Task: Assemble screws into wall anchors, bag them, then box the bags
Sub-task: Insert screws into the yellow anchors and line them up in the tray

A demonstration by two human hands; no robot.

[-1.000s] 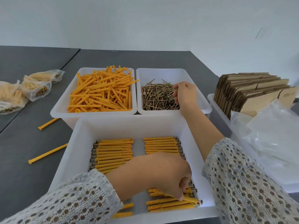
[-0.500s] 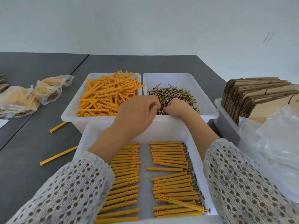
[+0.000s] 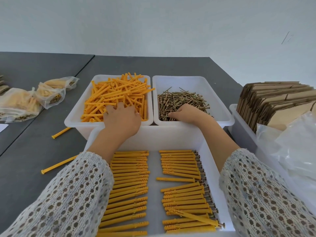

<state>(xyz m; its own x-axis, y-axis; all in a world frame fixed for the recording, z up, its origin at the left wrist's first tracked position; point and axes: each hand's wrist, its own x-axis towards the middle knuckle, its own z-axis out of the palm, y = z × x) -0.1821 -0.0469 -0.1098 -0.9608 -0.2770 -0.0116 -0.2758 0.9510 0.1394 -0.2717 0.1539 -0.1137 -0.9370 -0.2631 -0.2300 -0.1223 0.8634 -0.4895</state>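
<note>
My left hand reaches into the back-left white bin and its spread fingers rest on the loose orange wall anchors. My right hand lies in the back-right white bin, fingers curled down into the pile of brass screws; what they hold is hidden. Nearest me, a large white bin holds two rows of anchors with screws in them, a left row and a right row.
Filled clear bags lie at the far left of the grey table. Two loose anchors lie on the table left of the bins. At the right, a bin holds flat cardboard boxes and empty plastic bags.
My left hand left the assembled anchors in the front bin and moved forward into the anchor bin. My right hand stayed in the screw bin, shifting towards its near side.
</note>
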